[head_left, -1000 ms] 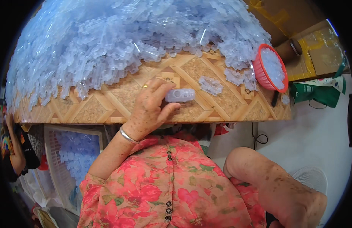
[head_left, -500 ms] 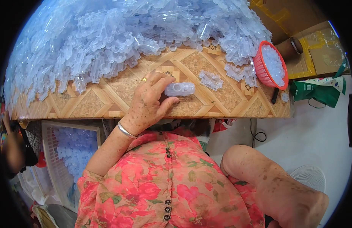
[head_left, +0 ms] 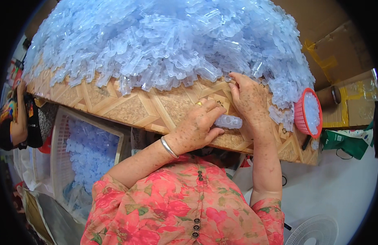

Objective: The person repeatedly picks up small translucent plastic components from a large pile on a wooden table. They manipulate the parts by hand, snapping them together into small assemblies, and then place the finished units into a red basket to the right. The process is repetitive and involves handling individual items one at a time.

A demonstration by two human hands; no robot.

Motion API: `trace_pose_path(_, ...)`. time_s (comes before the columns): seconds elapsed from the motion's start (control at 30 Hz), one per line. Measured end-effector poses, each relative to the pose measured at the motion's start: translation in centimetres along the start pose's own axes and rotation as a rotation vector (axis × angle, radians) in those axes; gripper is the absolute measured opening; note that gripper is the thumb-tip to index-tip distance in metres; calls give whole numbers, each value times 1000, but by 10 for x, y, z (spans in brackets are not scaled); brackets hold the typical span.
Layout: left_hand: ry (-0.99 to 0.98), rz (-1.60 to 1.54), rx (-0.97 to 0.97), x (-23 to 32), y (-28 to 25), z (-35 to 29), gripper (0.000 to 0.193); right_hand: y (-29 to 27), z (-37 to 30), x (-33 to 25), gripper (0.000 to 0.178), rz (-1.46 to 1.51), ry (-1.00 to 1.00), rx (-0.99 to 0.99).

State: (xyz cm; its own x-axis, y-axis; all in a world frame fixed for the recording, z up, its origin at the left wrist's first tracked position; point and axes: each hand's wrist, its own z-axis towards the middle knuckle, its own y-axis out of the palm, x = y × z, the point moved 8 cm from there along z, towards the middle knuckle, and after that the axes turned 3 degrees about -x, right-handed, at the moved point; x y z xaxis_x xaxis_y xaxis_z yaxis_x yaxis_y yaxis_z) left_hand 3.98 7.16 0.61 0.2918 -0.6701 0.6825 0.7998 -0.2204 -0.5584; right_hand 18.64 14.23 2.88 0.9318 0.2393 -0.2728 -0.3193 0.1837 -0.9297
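Pale, see-through plastic makes the small long piece (head_left: pixel 229 121), which lies on the table just in front of the shirt. It has a smooth, rounded end and looks shiny; I can't tell if it is one bit or a few stacked up. The left hand (head_left: pixel 197 125) is holding its near end between thumb and fingers, so that end is hidden. The right hand (head_left: pixel 248 97) reaches to the edge of a huge pile (head_left: pixel 164 45) of bluish plastic bits; I can't tell if its fingers grip one. The right arm (head_left: pixel 265 163) covers part of the table (head_left: pixel 136 108). A red basket (head_left: pixel 301 118) full of bits stands to the right. The tabletop has a brown wood pattern. A white crate (head_left: pixel 61 149) holds more bits. Cardboard (head_left: pixel 362 92), a green bag (head_left: pixel 346 143) and a fan (head_left: pixel 315 232) are near the pale floor (head_left: pixel 346 192).
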Motion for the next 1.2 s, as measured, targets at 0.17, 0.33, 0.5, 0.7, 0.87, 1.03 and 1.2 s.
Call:
trace_pose_path(0.17, 10, -3, 7, -1, -1, -1, 57, 13, 10, -1, 22, -74, 15, -22)
trace_pose_path(0.33, 7, -15, -5, -1, 0, -2, 57, 3, -2, 4, 24, 63, -6, 1)
trace_pose_path(0.5, -2, -22, 1, -3, 0, -4, 56, 10, -20, 24, 33, 278, 251, -476)
trace_pose_path(0.7, -1, -30, -12, -3, 1, -2, 55, -9, -19, 18, 33, -3, 186, -391)
trace_pose_path(0.87, -12, -28, -12, -1, -1, -1, 53, -21, -22, 24, 36, -52, 166, -230)
trace_pose_path(1.03, -25, -39, -13, -4, 0, -3, 52, -16, -22, 12, 41, 254, 104, -208)
trace_pose_path(1.2, -13, -20, -12, -2, -1, -1, 52, 2, -12, -3, 35, 281, -44, -231)
